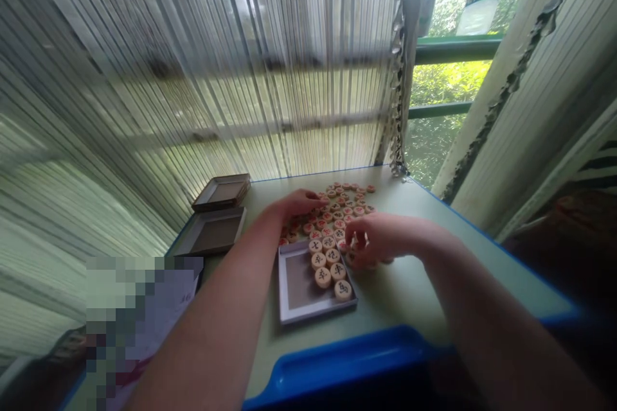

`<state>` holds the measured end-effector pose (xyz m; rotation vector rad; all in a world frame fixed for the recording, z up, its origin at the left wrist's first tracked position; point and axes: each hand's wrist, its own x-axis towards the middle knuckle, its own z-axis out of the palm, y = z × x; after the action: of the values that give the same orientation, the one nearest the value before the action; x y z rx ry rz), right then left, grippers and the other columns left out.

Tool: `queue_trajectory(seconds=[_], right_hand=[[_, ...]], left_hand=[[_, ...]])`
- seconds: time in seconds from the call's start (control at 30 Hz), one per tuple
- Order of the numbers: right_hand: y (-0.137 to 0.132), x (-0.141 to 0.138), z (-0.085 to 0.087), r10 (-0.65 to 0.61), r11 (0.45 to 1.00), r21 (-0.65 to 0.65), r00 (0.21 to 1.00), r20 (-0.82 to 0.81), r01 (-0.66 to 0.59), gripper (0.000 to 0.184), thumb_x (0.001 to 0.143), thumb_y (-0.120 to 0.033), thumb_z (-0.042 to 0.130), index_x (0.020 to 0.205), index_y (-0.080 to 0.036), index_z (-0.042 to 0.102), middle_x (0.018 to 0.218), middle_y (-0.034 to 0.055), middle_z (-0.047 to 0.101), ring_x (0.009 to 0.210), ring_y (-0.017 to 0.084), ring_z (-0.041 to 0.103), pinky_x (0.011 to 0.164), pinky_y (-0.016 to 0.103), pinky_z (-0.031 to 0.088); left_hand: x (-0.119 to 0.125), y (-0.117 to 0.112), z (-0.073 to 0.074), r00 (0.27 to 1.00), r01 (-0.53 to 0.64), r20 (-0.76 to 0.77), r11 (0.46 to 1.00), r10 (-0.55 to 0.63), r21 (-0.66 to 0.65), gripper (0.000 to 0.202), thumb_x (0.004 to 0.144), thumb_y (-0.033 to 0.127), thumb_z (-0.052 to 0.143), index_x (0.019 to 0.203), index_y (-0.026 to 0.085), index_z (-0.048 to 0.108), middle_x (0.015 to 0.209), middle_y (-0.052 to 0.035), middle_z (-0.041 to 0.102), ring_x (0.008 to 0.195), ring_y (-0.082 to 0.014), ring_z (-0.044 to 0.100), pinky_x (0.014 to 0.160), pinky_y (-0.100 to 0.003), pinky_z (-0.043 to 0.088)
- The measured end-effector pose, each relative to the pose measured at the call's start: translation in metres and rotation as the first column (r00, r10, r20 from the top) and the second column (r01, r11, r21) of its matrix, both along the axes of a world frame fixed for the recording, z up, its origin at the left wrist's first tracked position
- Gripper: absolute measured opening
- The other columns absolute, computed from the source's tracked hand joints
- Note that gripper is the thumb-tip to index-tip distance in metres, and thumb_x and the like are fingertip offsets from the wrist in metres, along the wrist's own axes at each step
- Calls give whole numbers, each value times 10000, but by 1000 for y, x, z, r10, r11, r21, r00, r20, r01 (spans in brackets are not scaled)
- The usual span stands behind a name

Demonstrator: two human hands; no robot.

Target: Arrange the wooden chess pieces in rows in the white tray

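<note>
Many round wooden Chinese chess pieces (pixel 348 220), with red or dark characters, lie spread over the pale tabletop. A shallow open box (pixel 284 286) sits nearest me, with several dark-lettered pieces (pixel 322 277) in two columns along its right side. Over the far left of the loose pieces, my left hand (pixel 303 201) reaches with its fingers stretched out and touching them. Just beyond the box's right edge, my right hand (pixel 370 236) has its fingers curled down among the pieces. Whatever lies between its fingertips is hidden.
Two more shallow box parts, one tray (pixel 222 192) and a lower one (pixel 212 231), lie at the table's left. A blue raised edge (pixel 351 353) runs along the front. String curtains (pixel 270 77) hang behind the table, before a window.
</note>
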<state>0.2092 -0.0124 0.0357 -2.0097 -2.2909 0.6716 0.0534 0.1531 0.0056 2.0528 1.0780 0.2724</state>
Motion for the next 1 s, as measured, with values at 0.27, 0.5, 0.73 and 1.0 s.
queue_trajectory(seconds=[0.27,0.5,0.73,1.0], right_hand=[[-2,-6,-3,20,998,-61,1000,4,-19,340,581,-296,638,917,-254,611,735,-17,650,484,108,537,407,201,341],[-4,-11,-2,104,994,16,989,108,-107,283,560,-299,643,839,-250,644,737,-5,652,593,142,552,470,227,347],[-5,-8,-1,76,997,-35,991,108,-73,288,573,-339,621,840,-232,645,717,5,653,554,135,541,441,225,324],[-8,-14,1,55,998,-45,988,144,-49,214,578,-312,616,757,-212,676,649,12,644,516,136,530,439,234,317]], left_hand=[[0,-1,0,1000,-11,-13,1000,11,11,491,573,590,662,820,166,682,740,-24,652,631,-131,524,535,-222,377],[0,-1,2,999,-7,-32,1000,8,26,464,592,561,665,847,174,688,716,-18,646,606,-126,514,523,-233,357],[-3,-6,6,1000,-8,1,997,8,-72,467,595,554,669,869,177,686,675,-16,639,581,-125,503,507,-235,348],[-1,-7,6,999,-35,-24,997,33,-75,482,604,530,678,939,184,680,730,-21,651,600,-128,508,532,-242,356]])
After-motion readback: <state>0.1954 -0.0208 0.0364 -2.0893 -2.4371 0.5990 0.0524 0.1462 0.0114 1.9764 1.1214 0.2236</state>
